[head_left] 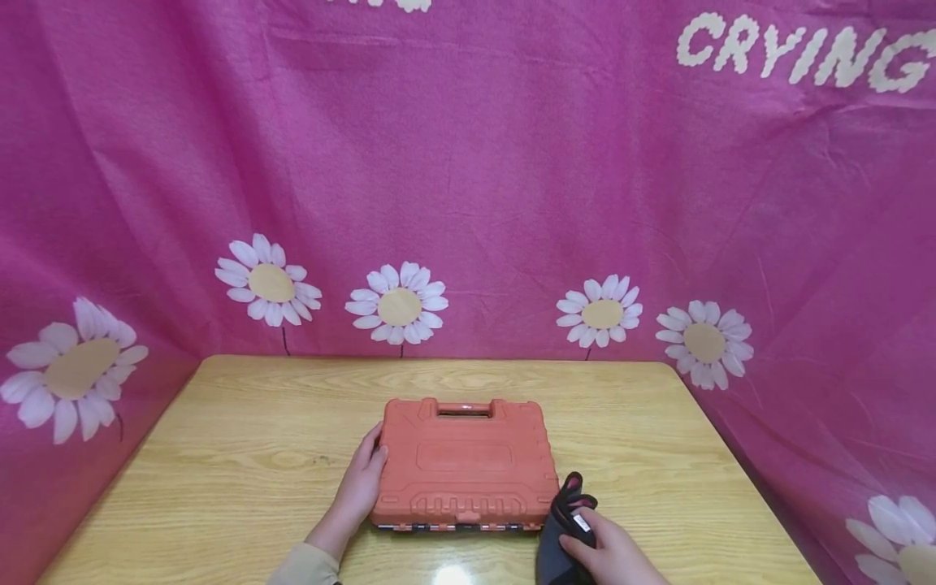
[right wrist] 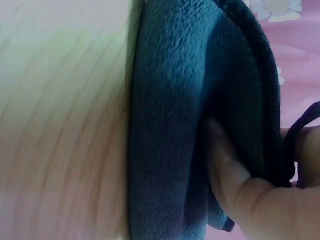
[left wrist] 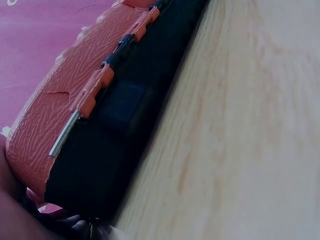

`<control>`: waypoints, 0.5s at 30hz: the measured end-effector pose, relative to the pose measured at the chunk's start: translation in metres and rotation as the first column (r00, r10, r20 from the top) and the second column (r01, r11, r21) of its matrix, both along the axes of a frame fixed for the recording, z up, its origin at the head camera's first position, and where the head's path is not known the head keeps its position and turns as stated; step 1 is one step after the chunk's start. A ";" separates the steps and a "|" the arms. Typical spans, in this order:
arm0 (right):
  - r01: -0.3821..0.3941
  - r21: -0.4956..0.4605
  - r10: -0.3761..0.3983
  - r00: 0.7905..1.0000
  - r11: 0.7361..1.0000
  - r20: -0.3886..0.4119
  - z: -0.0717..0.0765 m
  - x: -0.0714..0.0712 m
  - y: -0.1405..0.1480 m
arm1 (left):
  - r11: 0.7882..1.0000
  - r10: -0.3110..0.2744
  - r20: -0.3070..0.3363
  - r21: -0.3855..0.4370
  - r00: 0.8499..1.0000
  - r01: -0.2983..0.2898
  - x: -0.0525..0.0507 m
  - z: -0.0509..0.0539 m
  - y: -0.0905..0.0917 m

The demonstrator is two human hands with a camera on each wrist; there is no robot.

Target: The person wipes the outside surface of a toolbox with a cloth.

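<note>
An orange-red plastic carrying case [head_left: 465,455] with a black lower half lies closed on the wooden table [head_left: 278,455], its handle on the far side. My left hand [head_left: 361,479] grips the case's left side, the thumb by the lid's edge. In the left wrist view the case's hinged, textured side [left wrist: 65,95] fills the left part. At the near right corner, my right hand [head_left: 603,548] pinches a folded dark grey fuzzy cloth [head_left: 553,556] with black edging and a white tag. In the right wrist view a finger reaches into a fold of the cloth [right wrist: 165,125].
A pink fabric backdrop [head_left: 475,162] with printed daisies and white letters hangs behind the table and along both sides. Bare wood surrounds the case to the left, right and back. A bright light reflection shows on the near edge area.
</note>
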State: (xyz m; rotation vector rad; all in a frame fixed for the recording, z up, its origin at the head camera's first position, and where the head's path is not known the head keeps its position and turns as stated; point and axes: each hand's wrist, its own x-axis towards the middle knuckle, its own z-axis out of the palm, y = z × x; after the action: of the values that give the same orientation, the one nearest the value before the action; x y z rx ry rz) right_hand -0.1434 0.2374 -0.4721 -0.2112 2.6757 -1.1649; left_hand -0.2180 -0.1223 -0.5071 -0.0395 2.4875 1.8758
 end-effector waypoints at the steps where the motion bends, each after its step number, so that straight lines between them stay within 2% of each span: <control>1: -0.006 -0.006 0.006 1.000 1.000 0.000 0.000 0.000 -0.001 | 1.000 0.001 -0.002 -0.003 1.000 -0.001 0.000 0.000 0.000; 4: -0.022 -0.038 0.022 1.000 0.999 0.004 -0.001 0.000 -0.006 | 1.000 0.003 -0.010 -0.006 1.000 -0.003 0.000 0.000 0.000; 8: -0.019 -0.084 0.023 0.998 0.996 0.052 -0.001 -0.001 -0.013 | 1.000 0.000 -0.019 -0.006 1.000 0.000 0.000 0.000 0.000; 15: -0.015 -0.082 0.021 0.997 0.997 0.076 -0.001 -0.001 -0.024 | 1.000 0.003 -0.014 -0.007 1.000 -0.003 -0.001 -0.001 0.000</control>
State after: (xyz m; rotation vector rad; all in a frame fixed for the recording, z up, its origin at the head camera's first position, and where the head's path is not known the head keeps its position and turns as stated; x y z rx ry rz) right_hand -0.1448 0.2139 -0.4732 -0.1986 2.5575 -1.2518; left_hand -0.2193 -0.1226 -0.5082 -0.0306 2.5043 1.8752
